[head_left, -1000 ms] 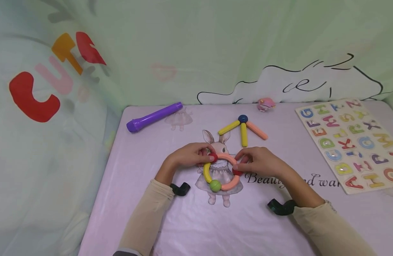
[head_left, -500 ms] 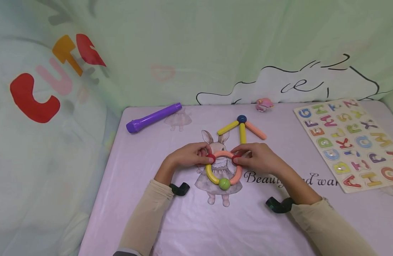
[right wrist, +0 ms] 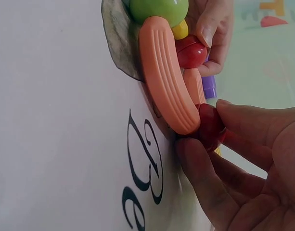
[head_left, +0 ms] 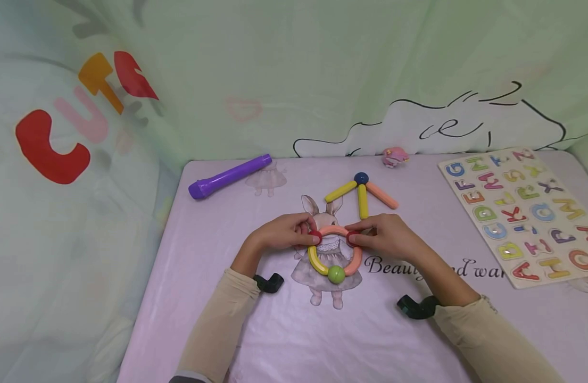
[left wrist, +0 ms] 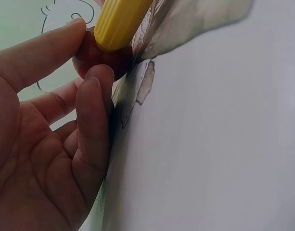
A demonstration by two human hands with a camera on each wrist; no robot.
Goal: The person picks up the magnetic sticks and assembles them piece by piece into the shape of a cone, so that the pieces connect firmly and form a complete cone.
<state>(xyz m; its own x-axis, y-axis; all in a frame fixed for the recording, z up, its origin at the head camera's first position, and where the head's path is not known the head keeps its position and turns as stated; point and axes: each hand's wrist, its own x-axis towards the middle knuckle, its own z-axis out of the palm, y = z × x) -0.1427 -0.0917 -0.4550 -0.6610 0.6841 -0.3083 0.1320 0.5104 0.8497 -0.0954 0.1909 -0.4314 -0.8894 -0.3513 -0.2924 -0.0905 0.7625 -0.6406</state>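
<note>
A ring of curved magnetic rods and balls lies over the printed rabbit on the table. My left hand (head_left: pixel 284 231) pinches its left red ball (left wrist: pixel 101 57) between thumb and fingers, beside the yellow curved rod (head_left: pixel 317 261). On the other side, my right hand (head_left: pixel 389 236) pinches the right red ball (right wrist: pixel 212 127), where the lower orange curved rod (right wrist: pixel 169 77) joins. Another orange curved rod (head_left: pixel 334 230) arches between the two red balls at the top. The green ball (head_left: pixel 336 274) links the yellow and orange rods at the bottom.
Behind the right hand lies a dark blue ball (head_left: pixel 361 178) with two yellow rods and one orange rod fanned out. A purple toy microphone (head_left: pixel 230 176) is at the back left, a small pink toy (head_left: pixel 395 157) at the back edge, and an alphabet board (head_left: pixel 519 213) at the right.
The ring has turned and evened out: its green ball shifted right, and the right red ball moved up level with the left one, the right hand moving with it. Both hands keep their pinch.
</note>
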